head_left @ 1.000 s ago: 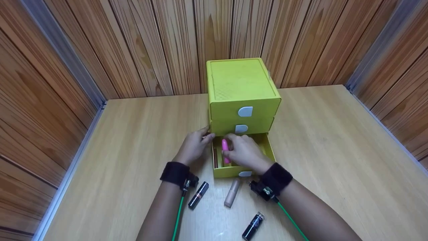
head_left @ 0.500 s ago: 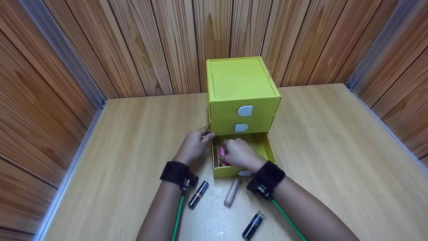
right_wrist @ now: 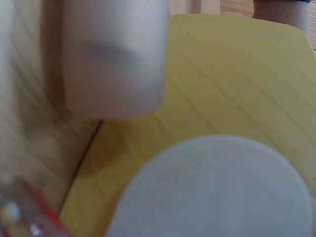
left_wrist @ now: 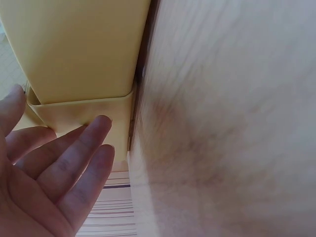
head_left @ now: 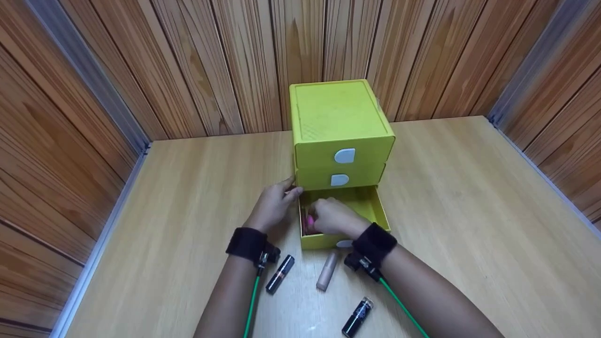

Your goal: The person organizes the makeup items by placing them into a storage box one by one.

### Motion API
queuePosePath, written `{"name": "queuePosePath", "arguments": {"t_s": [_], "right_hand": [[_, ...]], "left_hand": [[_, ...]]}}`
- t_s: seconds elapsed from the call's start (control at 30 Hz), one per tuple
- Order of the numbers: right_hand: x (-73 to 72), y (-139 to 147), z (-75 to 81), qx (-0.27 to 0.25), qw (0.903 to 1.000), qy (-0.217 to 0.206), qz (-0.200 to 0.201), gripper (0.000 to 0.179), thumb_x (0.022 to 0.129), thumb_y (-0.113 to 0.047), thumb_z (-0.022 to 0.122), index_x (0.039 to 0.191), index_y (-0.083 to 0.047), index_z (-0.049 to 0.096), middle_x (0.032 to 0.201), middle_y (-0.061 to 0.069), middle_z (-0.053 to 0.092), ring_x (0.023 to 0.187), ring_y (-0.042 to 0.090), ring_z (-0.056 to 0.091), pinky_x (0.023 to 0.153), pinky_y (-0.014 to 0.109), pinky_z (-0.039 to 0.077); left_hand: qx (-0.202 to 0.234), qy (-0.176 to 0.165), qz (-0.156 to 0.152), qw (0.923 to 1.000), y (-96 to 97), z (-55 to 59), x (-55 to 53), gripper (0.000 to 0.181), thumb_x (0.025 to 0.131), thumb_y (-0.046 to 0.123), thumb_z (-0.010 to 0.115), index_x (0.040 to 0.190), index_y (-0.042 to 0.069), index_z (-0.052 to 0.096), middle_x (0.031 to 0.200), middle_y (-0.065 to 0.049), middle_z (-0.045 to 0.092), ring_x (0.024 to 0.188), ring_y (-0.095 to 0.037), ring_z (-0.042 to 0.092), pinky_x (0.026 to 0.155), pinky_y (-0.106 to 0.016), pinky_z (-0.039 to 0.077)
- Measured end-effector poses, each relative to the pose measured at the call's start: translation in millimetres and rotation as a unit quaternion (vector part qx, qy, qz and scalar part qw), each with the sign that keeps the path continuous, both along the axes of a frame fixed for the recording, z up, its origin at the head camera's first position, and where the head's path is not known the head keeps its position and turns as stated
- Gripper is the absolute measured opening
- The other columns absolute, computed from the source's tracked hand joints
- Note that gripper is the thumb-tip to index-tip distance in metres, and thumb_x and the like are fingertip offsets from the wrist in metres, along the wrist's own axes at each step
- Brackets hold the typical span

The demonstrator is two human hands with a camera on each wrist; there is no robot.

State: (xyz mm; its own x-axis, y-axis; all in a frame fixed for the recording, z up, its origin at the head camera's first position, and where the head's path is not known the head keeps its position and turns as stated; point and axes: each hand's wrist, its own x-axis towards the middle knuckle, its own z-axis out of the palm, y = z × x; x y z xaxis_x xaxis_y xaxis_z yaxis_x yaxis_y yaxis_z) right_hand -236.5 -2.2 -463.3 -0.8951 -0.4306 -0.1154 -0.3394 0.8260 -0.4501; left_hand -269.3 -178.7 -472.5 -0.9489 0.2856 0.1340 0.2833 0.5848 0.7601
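Note:
A yellow-green drawer box [head_left: 345, 112] stands on the table, its bottom drawer [head_left: 382, 213] pulled out. Inside that drawer, my right hand [head_left: 339, 218] holds a pink tube [head_left: 310, 219] with curled fingers, close to the left wall. Most of the tube is hidden by the hand. A dark reddish stick [head_left: 304, 227] lies along the same wall. My left hand [head_left: 274, 202] rests against the box's left side, fingers extended; in the left wrist view its fingertips are right at the yellow edge [left_wrist: 84, 111]. The right wrist view shows the drawer's white pull tab [right_wrist: 217, 192], not the hand.
In front of the drawer lie a black tube with a rosy band [head_left: 280, 274], a greyish-pink tube [head_left: 327, 271] and a black tube with a clear end [head_left: 358, 317]. Wood-panelled walls [head_left: 206, 61] enclose the table at the back and sides.
My right hand has gone lower and slightly left in the drawer, taking the pink tube from standing upright down to the left wall. My left hand has stayed in place.

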Motion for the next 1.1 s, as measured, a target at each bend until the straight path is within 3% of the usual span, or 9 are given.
{"name": "queuePosePath", "arguments": {"t_s": [0.43,0.7,0.87,1.0,1.1], "right_hand": [[-0.5,-1.0,0.3,0.001,0.9997,-0.022,0.009,0.017,0.079,-0.018,0.075,0.074,-0.017,0.059,0.064,-0.006,0.051,0.060,0.013,0.049,0.054,0.029,0.043],[0.5,3.8,0.9,-0.014,0.9998,-0.012,-0.004,0.006,0.080,-0.013,0.068,0.084,-0.013,0.063,0.072,-0.002,0.058,0.064,0.016,0.053,0.060,0.031,0.046],[3.2,8.1,3.3,-0.020,0.9995,-0.006,-0.022,0.029,0.082,-0.026,0.075,0.104,-0.008,0.070,0.092,0.001,0.069,0.082,0.019,0.062,0.075,0.036,0.052],[5.5,10.8,6.1,-0.029,0.9986,-0.009,-0.042,0.045,0.083,-0.034,0.076,0.118,-0.007,0.068,0.109,0.007,0.070,0.099,0.024,0.063,0.086,0.041,0.051],[7.5,13.4,8.8,-0.041,0.9979,-0.010,-0.050,0.047,0.085,-0.036,0.075,0.120,-0.007,0.067,0.103,0.007,0.071,0.091,0.022,0.065,0.079,0.039,0.053]], "left_hand": [[0.008,-0.003,-0.002,1.0000,-0.1,-1.1,-0.4,0.059,0.100,0.037,0.053,0.144,-0.001,0.043,0.138,-0.012,0.053,0.129,-0.021,0.046,0.108,-0.033,0.036],[0.001,-0.007,0.002,1.0000,1.0,-0.3,0.1,0.058,0.100,0.038,0.054,0.145,0.003,0.043,0.140,-0.011,0.051,0.131,-0.022,0.044,0.109,-0.033,0.034],[0.004,-0.014,0.006,0.9999,1.0,0.8,0.6,0.059,0.100,0.040,0.054,0.146,0.005,0.042,0.142,-0.011,0.049,0.132,-0.023,0.043,0.110,-0.035,0.033],[-0.004,-0.010,0.008,0.9999,0.3,1.2,0.5,0.060,0.099,0.043,0.053,0.146,0.006,0.043,0.140,-0.011,0.051,0.132,-0.023,0.044,0.109,-0.036,0.035],[-0.013,-0.011,0.008,0.9998,-0.3,0.5,0.1,0.061,0.099,0.045,0.052,0.146,0.007,0.043,0.139,-0.010,0.052,0.131,-0.022,0.045,0.108,-0.036,0.036]]}}
